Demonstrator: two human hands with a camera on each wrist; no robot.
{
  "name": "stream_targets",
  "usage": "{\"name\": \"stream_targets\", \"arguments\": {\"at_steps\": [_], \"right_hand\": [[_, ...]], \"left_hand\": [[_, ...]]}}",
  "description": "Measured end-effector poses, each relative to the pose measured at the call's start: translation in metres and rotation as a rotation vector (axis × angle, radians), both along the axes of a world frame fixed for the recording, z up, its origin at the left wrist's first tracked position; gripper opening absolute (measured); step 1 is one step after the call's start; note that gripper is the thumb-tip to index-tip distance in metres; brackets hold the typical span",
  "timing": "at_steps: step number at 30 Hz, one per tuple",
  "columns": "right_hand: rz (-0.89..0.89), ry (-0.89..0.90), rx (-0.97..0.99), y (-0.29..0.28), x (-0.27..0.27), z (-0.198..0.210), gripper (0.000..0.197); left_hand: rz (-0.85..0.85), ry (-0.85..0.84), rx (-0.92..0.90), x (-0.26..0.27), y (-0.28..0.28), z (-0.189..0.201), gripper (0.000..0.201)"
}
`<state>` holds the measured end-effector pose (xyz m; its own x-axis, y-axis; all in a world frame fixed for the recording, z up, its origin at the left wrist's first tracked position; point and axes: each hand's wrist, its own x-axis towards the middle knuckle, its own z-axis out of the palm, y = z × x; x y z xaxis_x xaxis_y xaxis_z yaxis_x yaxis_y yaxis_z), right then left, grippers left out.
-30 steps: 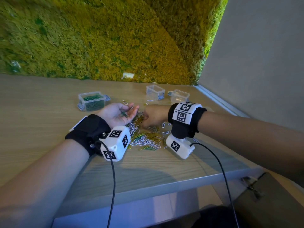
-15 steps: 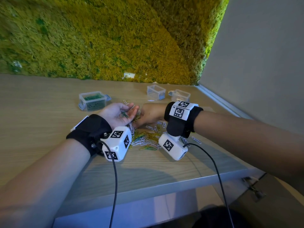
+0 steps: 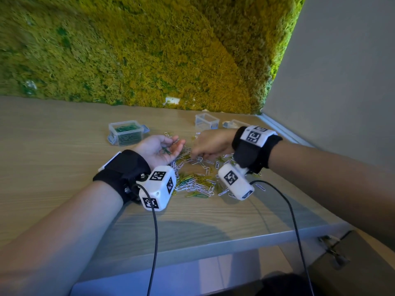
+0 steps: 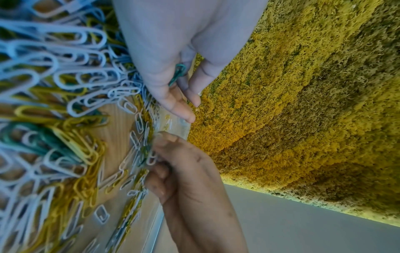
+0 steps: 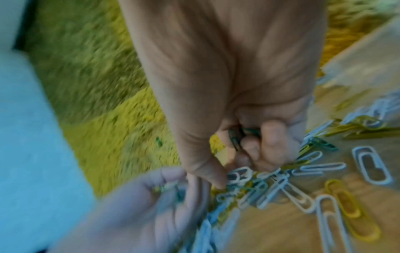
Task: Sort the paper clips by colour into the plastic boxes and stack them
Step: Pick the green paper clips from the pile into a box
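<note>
Paper clips [image 3: 198, 178] lie in a mixed heap of white, yellow & green on the wooden table [image 3: 53, 167], right betw. my 2 wrists. My left hand [image 3: 159, 147] rests palm up at the heap's left edge, fingers relaxed & loosely spread, w/ a few green clips [image 3: 165, 150] lying in the palm. My right hand [image 3: 210, 145] is knuckles up over the far part of the heap, fingertips down among the clips; the right wrist view is blurred, but green clips [image 5: 234, 137] seem tucked under the curled fingers [image 5: 271, 137], thumb pressed close beside them.

Box w/ green clips [image 3: 126, 133] stands open on the table, beyond & left of my left hand, near but apart. 2 more clear boxes sit further back on the right: an empty-looking box [image 3: 206, 121] & a low box [image 3: 234, 124] just beside it, partly hidden by my right wrist strap. Moss wall [image 3: 149, 50] backs the table.
</note>
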<state>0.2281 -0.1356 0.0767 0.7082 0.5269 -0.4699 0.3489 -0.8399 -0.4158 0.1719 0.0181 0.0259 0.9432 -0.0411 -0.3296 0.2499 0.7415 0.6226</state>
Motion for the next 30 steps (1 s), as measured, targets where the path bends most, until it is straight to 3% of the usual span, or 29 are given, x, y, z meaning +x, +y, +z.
{"name": "stream_targets", "arguments": {"at_steps": [3, 8, 12, 26, 30], "right_hand": [[-0.099, 0.21, 0.258, -0.011, 0.006, 0.011, 0.019], [-0.093, 0.221, 0.389, -0.015, 0.011, 0.019, 0.02], [-0.079, 0.193, 0.399, -0.012, 0.011, 0.025, 0.016], [-0.032, 0.136, 0.356, -0.009, 0.008, 0.034, 0.017], [-0.023, 0.163, 0.448, -0.004, 0.006, 0.035, 0.017]], "left_hand": [[-0.112, -0.02, 0.055, -0.002, -0.004, 0.001, 0.023], [-0.452, -0.058, -0.006, -0.007, -0.017, 0.003, 0.051], [-0.425, -0.063, -0.08, -0.007, -0.018, 0.002, 0.05], [-0.256, -0.026, -0.015, -0.007, -0.024, 0.001, 0.019], [-0.259, -0.023, -0.059, -0.005, -0.022, 0.0, 0.033]]}}
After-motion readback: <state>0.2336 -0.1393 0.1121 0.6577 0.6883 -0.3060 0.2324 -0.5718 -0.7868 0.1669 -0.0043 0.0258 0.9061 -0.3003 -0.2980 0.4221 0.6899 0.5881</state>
